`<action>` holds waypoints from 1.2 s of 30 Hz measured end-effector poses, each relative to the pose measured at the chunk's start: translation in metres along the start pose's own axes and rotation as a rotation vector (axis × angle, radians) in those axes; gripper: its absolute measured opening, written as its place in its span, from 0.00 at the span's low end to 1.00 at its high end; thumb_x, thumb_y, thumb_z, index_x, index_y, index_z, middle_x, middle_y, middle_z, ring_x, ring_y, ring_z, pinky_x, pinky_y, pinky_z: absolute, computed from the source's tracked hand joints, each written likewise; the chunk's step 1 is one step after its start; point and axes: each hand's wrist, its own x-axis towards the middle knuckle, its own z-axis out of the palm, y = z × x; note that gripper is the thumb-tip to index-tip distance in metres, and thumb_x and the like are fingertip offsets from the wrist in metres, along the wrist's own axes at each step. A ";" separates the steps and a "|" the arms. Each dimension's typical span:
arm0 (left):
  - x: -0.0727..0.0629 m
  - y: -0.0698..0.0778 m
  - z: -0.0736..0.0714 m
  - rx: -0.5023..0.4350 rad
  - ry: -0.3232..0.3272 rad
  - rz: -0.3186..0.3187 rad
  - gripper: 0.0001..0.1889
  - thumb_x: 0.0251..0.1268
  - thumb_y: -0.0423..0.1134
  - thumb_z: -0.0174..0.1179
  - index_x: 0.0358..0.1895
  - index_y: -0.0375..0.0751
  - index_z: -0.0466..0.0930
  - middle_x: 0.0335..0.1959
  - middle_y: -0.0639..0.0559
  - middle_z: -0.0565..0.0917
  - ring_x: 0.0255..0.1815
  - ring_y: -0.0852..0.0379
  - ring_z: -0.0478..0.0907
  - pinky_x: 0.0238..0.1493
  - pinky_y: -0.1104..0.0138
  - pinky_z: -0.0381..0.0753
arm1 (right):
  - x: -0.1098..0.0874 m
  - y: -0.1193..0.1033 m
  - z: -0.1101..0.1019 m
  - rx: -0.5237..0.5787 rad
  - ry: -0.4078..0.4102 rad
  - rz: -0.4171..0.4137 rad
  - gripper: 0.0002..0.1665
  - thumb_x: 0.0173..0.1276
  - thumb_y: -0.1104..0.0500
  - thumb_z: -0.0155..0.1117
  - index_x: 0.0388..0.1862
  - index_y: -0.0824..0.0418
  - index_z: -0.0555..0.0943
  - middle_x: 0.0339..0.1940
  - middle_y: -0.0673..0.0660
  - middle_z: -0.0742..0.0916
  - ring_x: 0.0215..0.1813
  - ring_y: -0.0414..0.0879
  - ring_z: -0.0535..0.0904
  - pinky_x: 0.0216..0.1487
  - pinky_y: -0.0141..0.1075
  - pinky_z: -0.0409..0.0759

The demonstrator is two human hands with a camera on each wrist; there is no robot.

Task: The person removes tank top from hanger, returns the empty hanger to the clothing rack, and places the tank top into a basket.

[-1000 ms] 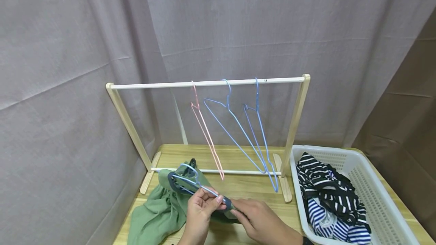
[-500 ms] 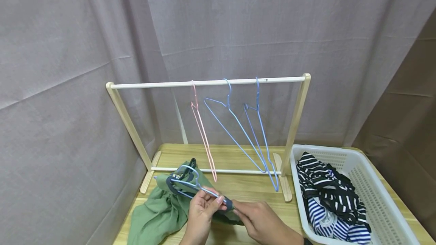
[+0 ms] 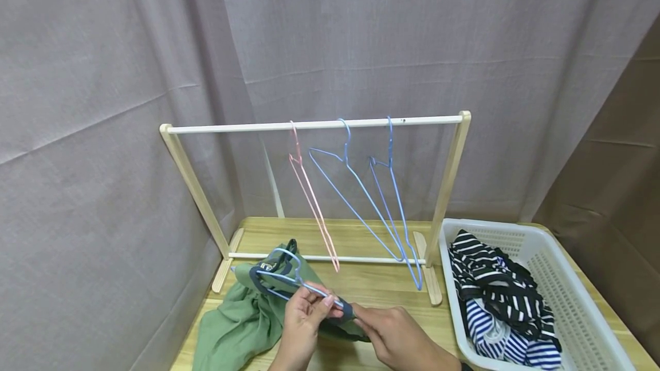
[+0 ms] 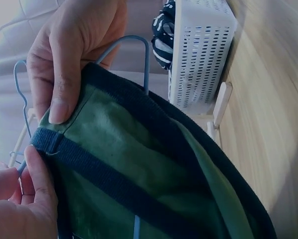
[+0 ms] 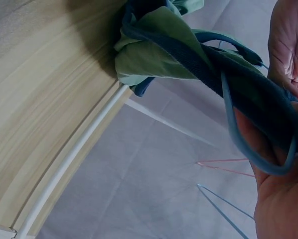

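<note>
A green sleeveless-looking garment [image 3: 237, 322] with navy trim lies bunched on the table, its upper part lifted toward the hands. A blue hanger [image 3: 278, 275] runs through its neck opening, hook upward. My left hand [image 3: 304, 319] pinches the hanger's arm close to the navy-trimmed shoulder. Just to the right, my right hand [image 3: 397, 334] pinches the garment's shoulder edge between thumb and fingers. In the left wrist view, the right thumb presses on the green fabric [image 4: 109, 119] beside the navy band. The right wrist view shows the hanger's rounded end [image 5: 268, 167] outside the cloth, by the right palm.
Behind the hands stands a wooden rack [image 3: 448, 188] with a white top rail [image 3: 232, 129]. From it hang a pink hanger [image 3: 314, 205] and two blue hangers [image 3: 356, 179]. A white basket [image 3: 572, 279] with striped clothes [image 3: 495, 285] stands at the right.
The right hand has shifted very slightly right with the shoulder edge. The pink hanger on the rail has swung left and back again. Both grips are otherwise the same.
</note>
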 end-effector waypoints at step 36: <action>0.016 0.019 -0.021 -0.039 0.125 0.061 0.05 0.78 0.25 0.56 0.46 0.39 0.76 0.40 0.56 0.87 0.41 0.62 0.87 0.47 0.69 0.92 | -0.032 0.015 -0.007 -0.044 0.127 -0.050 0.17 0.83 0.61 0.58 0.66 0.60 0.84 0.41 0.49 0.95 0.39 0.34 0.91 0.36 0.23 0.87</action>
